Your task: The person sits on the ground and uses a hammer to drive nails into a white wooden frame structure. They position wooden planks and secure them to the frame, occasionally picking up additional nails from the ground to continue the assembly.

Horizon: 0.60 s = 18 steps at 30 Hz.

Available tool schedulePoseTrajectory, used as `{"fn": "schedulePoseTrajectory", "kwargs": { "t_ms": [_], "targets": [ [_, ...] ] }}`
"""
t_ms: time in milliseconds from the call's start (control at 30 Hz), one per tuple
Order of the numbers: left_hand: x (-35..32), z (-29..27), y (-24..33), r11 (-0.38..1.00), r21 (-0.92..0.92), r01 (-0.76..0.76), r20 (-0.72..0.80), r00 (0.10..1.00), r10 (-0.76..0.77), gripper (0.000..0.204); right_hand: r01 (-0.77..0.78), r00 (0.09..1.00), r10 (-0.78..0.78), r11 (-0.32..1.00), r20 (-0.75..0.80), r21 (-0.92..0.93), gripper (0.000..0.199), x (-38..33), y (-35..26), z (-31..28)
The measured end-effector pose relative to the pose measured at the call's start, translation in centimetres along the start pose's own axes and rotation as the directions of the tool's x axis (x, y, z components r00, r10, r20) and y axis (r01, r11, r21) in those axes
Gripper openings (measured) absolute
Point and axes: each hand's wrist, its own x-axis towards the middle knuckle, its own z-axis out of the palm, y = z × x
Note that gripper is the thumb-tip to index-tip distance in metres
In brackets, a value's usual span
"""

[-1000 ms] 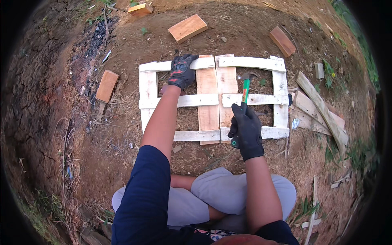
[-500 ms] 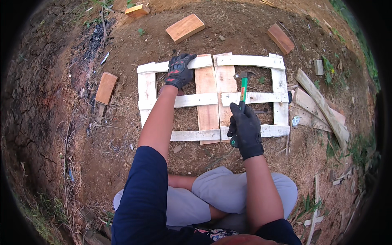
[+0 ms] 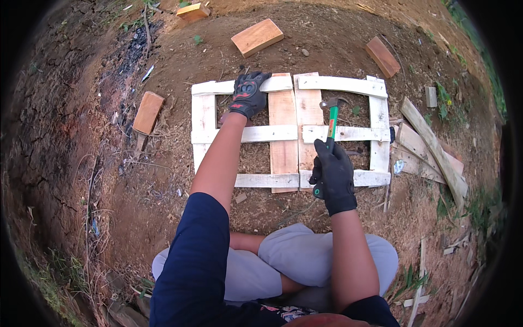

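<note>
Two white wooden slat frames lie side by side on the ground, a left frame (image 3: 203, 117) and a right frame (image 3: 378, 114). Bare, unpainted boards form their inner sides, a left board (image 3: 283, 111) and a right board (image 3: 309, 106). My left hand (image 3: 249, 97), in a black glove with red marks, is closed over the far wooden slat (image 3: 279, 83) of the left frame. In my gloved right hand (image 3: 334, 177) is a claw hammer (image 3: 332, 122) with a green and black handle. Its head points away from me, above the gap in the right frame.
Wooden blocks lie around the frames: one far ahead (image 3: 257, 37), one far right (image 3: 383, 56), one at left (image 3: 148, 113), one far left (image 3: 193, 12). Loose planks (image 3: 436, 147) are piled on the right. My crossed legs (image 3: 305, 256) are close to the frames' near edge.
The frames and blocks sit slightly farther right in the picture, as the view has shifted. Both hands keep their holds, and the hammer stays raised over the right frame.
</note>
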Motion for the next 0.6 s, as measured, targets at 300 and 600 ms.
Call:
{"fn": "schedulePoseTrajectory", "kwargs": {
  "t_ms": [300,600],
  "targets": [
    [-0.2,-0.5,0.5,1.000,-0.005,0.008,0.010,1.000,-0.008,0.059,0.004,1.000,-0.004,1.000,-0.003,0.016,0.027,0.0,0.0,0.1],
    [-0.3,-1.5,-0.3,1.000,-0.008,-0.026,0.058,0.998,0.026,0.065,0.009,1.000,-0.010,1.000,-0.008,-0.026,0.028,0.1,0.0,0.1]
  ]
}}
